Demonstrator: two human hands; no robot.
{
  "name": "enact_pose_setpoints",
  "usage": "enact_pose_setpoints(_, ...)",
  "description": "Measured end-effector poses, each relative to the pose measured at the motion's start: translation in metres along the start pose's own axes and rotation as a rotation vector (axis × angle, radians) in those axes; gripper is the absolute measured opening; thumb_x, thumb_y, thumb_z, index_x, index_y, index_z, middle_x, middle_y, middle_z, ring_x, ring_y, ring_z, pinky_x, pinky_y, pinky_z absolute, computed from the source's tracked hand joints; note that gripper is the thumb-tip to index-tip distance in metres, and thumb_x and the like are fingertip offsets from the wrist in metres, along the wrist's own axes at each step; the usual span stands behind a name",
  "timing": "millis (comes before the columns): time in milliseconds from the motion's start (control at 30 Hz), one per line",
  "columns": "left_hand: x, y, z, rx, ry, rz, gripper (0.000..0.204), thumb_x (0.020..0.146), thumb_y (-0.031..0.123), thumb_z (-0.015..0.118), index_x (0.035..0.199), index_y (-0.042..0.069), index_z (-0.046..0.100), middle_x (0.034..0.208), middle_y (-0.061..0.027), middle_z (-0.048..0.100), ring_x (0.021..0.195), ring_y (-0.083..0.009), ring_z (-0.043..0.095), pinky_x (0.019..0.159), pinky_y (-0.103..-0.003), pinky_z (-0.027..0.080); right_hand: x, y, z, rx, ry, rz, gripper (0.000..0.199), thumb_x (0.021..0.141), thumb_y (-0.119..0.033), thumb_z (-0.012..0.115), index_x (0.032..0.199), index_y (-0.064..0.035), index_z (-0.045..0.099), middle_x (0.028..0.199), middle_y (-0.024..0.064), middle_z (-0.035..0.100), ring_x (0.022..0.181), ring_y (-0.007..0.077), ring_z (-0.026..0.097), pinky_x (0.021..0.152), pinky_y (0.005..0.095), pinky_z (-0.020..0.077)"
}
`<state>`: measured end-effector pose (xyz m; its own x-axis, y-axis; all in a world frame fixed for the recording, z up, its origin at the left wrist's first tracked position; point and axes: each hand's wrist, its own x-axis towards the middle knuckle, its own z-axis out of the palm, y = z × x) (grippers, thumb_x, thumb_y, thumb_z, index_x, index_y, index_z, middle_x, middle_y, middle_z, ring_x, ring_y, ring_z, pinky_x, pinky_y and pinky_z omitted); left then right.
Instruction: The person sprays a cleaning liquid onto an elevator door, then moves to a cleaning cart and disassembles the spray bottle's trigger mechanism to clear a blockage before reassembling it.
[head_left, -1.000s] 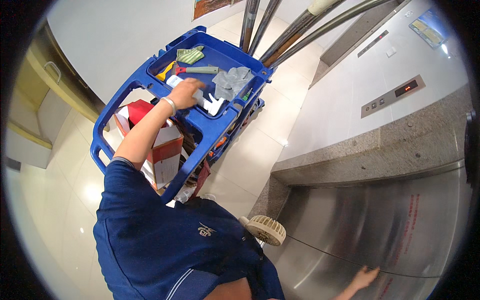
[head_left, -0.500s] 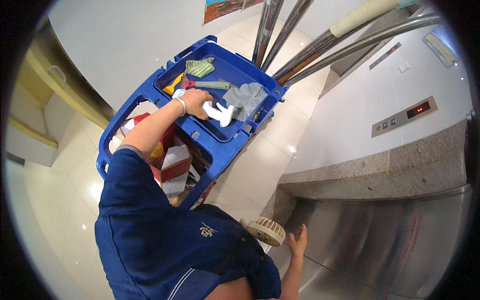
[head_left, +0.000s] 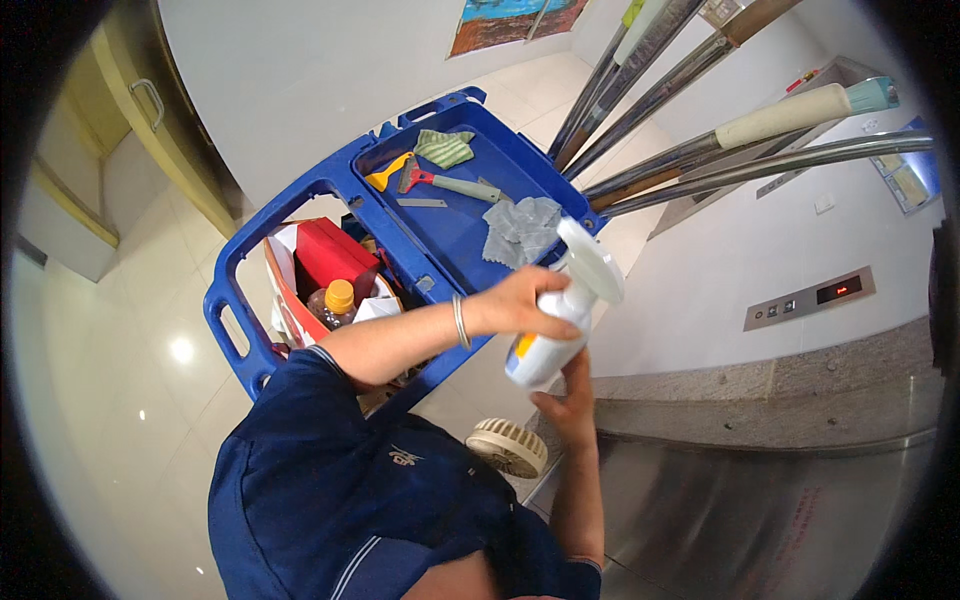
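Observation:
My left hand (head_left: pixel 517 300), with a thin bracelet on the wrist, grips the neck of a white spray bottle (head_left: pixel 548 345) with a white trigger head. The bottle hangs tilted in the air just beyond the near corner of a blue cleaning cart (head_left: pixel 400 262). My right hand (head_left: pixel 567 403) comes up from below, and its fingers touch the bottle's base. On the cart's top tray behind the bottle lie a grey cloth (head_left: pixel 522 230), a red-handled scraper (head_left: pixel 450 184), a yellow tool (head_left: pixel 385 176) and a green cloth (head_left: pixel 445 148).
The cart's open bin holds a red box (head_left: pixel 330 255) and a bottle with an orange cap (head_left: pixel 338 298). Several long tool poles (head_left: pixel 700 150) stick out of the cart to the right. A steel lift door (head_left: pixel 760 520) and a wall button panel (head_left: pixel 810 297) are on the right. A small round fan (head_left: pixel 507 447) hangs at my waist.
My left hand lifted the spray bottle off the cart tray and drew it toward my body. My right hand left the steel door and rose to the bottle's base.

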<state>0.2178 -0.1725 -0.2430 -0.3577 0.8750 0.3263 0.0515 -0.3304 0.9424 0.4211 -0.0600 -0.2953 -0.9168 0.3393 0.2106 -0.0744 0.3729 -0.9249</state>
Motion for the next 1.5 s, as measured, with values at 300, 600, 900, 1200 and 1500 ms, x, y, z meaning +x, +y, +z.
enact_pose_setpoints(300,-0.054,-0.008,0.048,0.300,0.118,0.161,0.077,0.075,0.038,0.078,0.132,0.002,0.042,0.114,-0.0155,0.059,0.102,-0.0219,0.059,0.087,-0.032,0.047,-0.009,0.001,0.032,0.394,-0.040,0.098,0.072,0.072,-0.012,0.076,0.131,0.0015,0.038,0.120,0.0123,0.054,0.110,0.0215,0.056,0.092,0.0358,0.0469)
enact_pose_setpoints(600,-0.049,0.000,0.112,-0.223,-0.189,-0.080,0.088,0.071,0.012,0.080,0.141,0.007,0.028,0.124,-0.0064,0.048,0.117,-0.0171,0.046,0.100,-0.035,0.038,-0.072,0.009,-0.013,0.316,0.138,0.052,0.077,0.073,-0.028,0.080,0.133,-0.0018,0.041,0.123,0.0104,0.054,0.112,0.0211,0.053,0.097,0.0366,0.0428)
enact_pose_setpoints(900,-0.005,-0.001,0.283,-0.343,-0.880,0.317,0.131,0.058,0.053,0.085,0.150,0.004,0.006,0.155,-0.0191,0.010,0.144,-0.0319,0.011,0.116,-0.042,0.012,-0.209,-0.113,-0.081,-0.073,0.973,-0.128,0.096,0.069,-0.030,0.082,0.143,-0.0039,0.027,0.126,0.0101,0.050,0.117,0.0204,0.048,0.100,0.0359,0.0379)
enact_pose_setpoints(1200,-0.051,0.021,0.478,-0.326,-1.471,0.297,0.114,0.066,0.028,0.085,0.146,0.001,0.008,0.138,-0.0221,0.042,0.124,-0.0307,0.048,0.102,-0.039,0.040,-0.362,-0.216,-0.131,-0.085,1.258,-0.292,0.092,0.070,-0.037,0.078,0.140,-0.0006,0.031,0.126,0.0193,0.051,0.112,0.0328,0.057,0.095,0.0440,0.0477)
enact_pose_setpoints(1500,-0.090,0.061,0.598,-0.608,-1.798,0.214,0.095,0.069,0.026,0.082,0.142,0.000,0.027,0.128,-0.0171,0.050,0.120,-0.0243,0.049,0.101,-0.038,0.039,-0.443,-0.303,-0.156,-0.528,1.608,-0.124,0.075,0.073,-0.023,0.073,0.136,-0.0002,0.039,0.124,0.0199,0.053,0.102,0.0283,0.062,0.085,0.0403,0.0540)
